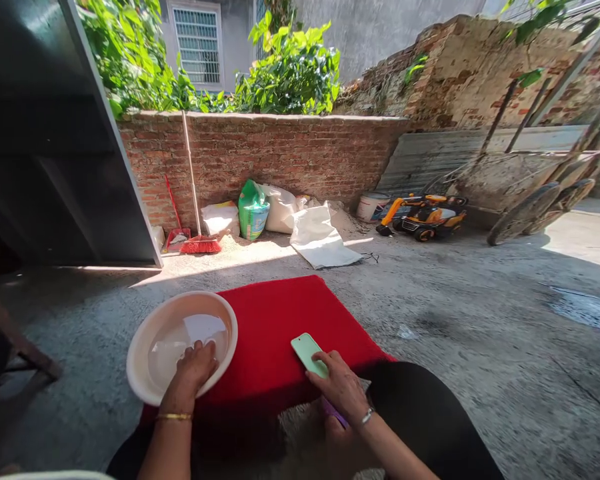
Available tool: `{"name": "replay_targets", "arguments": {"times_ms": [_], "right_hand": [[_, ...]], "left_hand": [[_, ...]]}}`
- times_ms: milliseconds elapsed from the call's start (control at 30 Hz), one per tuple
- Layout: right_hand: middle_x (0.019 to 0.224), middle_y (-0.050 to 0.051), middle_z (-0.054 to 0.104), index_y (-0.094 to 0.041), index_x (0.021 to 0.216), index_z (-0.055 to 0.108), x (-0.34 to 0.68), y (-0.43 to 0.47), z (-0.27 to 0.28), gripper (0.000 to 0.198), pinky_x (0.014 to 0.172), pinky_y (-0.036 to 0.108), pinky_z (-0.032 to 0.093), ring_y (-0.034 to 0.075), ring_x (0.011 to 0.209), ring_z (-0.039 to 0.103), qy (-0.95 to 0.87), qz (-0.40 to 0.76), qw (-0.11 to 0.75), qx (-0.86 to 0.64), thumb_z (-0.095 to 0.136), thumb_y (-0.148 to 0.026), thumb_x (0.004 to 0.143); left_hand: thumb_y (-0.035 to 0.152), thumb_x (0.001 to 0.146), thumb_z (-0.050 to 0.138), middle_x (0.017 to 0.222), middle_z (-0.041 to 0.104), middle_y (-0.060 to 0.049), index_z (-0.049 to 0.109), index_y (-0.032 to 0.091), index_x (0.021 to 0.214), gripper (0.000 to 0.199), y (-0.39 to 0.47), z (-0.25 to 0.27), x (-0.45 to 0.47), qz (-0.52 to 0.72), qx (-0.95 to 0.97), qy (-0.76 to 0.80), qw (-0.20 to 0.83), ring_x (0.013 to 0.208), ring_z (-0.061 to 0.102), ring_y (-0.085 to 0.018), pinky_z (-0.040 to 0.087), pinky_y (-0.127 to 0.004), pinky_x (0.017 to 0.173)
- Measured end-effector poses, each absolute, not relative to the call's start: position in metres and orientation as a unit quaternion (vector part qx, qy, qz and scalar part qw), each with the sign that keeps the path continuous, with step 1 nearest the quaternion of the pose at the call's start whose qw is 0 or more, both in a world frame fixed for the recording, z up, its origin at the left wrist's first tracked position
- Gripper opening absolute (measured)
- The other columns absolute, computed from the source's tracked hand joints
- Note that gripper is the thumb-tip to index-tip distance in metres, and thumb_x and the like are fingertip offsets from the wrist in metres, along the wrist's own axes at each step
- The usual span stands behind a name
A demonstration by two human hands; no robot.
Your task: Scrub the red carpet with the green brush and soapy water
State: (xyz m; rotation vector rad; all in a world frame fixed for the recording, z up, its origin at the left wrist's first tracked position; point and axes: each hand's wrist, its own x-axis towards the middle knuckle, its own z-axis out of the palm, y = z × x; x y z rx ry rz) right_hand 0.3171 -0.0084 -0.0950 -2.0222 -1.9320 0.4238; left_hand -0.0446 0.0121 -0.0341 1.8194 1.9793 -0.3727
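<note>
My left hand [199, 363] is over the near right part of a pale pink basin [139, 360] with clear water in it. Its fingers are curled down at the water, and their tips, with anything in them, cannot be made out. A pale green phone [307, 352] lies on the red cloth [275, 300] in front of me. My right hand [341, 387] grips its near end, the thumb at the near left edge and the fingers bent over the right side. The basin stands on the cloth's left side.
Beyond the cloth, a white sack [320, 233], a green bag [253, 212] and a red broom [200, 245] are by the brick wall [300, 150]. A toy excavator [427, 217] and a cart [515, 187] stand at right. A dark metal door [55, 147] is at left.
</note>
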Motion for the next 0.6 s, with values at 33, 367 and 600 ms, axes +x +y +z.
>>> {"name": "replay_targets", "arguments": {"times_ms": [33, 367, 600], "right_hand": [[0.119, 0.005, 0.078, -0.032, 0.122, 0.086, 0.321, -0.008, -0.093, 0.024, 0.099, 0.033, 0.061, 0.026, 0.110, 0.083, -0.669, 0.148, 0.156, -0.712, 0.076, -0.032, 0.100], [0.130, 0.002, 0.080, -0.038, 0.128, 0.086, 0.244, -0.039, -0.100, 0.040, 0.103, 0.031, 0.060, 0.025, 0.122, 0.081, -0.736, 0.221, 0.107, -0.631, 0.084, -0.025, 0.090], [0.114, 0.003, 0.078, -0.033, 0.115, 0.086, 0.318, -0.014, -0.102, 0.023, 0.096, 0.032, 0.062, 0.025, 0.106, 0.083, -0.672, 0.161, 0.199, -0.695, 0.081, -0.030, 0.093]], "left_hand": [[0.023, 0.120, 0.048, 0.163, 0.068, -0.022, 0.065, 0.022, 0.161, 0.045, 0.012, -0.036, -0.045, -0.131, 0.658, 0.712, 0.208, 0.155, 0.069, -0.036, 0.057, -0.050, 0.123], [0.023, 0.121, 0.041, 0.165, 0.067, -0.022, 0.063, 0.022, 0.162, 0.047, 0.018, -0.050, -0.055, -0.150, 0.662, 0.708, 0.198, 0.154, 0.070, -0.036, 0.056, -0.049, 0.122], [0.026, 0.120, 0.043, 0.166, 0.067, -0.023, 0.064, 0.021, 0.162, 0.047, 0.013, -0.040, -0.050, -0.142, 0.659, 0.709, 0.209, 0.156, 0.068, -0.039, 0.055, -0.052, 0.124]]}}
